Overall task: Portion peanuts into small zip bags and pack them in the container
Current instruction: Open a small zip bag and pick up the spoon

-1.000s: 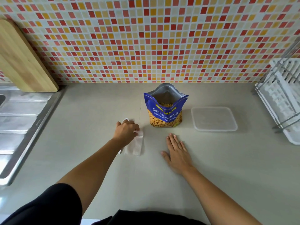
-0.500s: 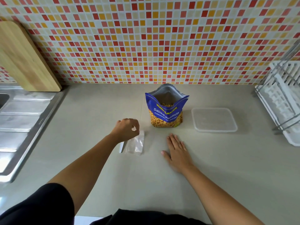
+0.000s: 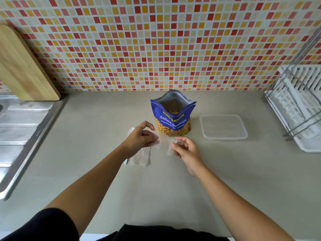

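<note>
Pinching small zip bag [image 3: 165,142] between left hand [image 3: 139,139] and right hand [image 3: 186,149], just in front of peanut bag [image 3: 173,121]. Clamping both grips on its opposite edges, fingers curled; cannot tell if clear of table [image 3: 104,171]. Standing upright mid table, top open, nuts visible inside: peanut bag. Lying just right of peanut bag, not touching: clear container [image 3: 223,126]. Lying front-left of peanut bag, partly under left hand: stack of zip bags [image 3: 140,158], white spoon [image 3: 131,132] alongside. Far left of peanut bag: cutting board [image 3: 26,70], sink [image 3: 19,129]. Far right: dish rack [image 3: 298,105].
</note>
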{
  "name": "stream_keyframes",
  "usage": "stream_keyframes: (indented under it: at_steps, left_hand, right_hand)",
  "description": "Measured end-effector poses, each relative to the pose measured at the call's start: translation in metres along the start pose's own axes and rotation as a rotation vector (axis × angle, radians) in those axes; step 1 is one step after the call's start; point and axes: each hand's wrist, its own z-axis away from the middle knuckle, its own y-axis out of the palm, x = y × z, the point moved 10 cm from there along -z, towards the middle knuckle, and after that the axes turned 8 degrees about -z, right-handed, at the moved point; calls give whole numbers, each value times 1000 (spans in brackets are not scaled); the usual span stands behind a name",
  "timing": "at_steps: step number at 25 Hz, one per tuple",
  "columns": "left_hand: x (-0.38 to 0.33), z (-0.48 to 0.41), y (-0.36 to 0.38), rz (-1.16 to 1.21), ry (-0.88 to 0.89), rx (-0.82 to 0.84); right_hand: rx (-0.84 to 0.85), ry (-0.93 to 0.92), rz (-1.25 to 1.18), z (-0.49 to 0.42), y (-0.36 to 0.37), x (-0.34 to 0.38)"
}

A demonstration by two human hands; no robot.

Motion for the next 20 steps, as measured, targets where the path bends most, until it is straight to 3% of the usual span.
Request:
stream_keyframes:
  at_steps: [8,12,16,20]
  left_hand:
    - [-3,7,19,91,20,80]
    - [-1,7,14,85,-4,77]
    - [2,7,10,-242,48,54]
    - [-4,4,12,-332,116,-51]
  right_hand:
    - [83,280,-122,11,8,-21]
    - [25,239,-242,10,5,-17]
    - [-62,106,-164,2,-12,5]
    - [-11,80,-304,2,-12,21]
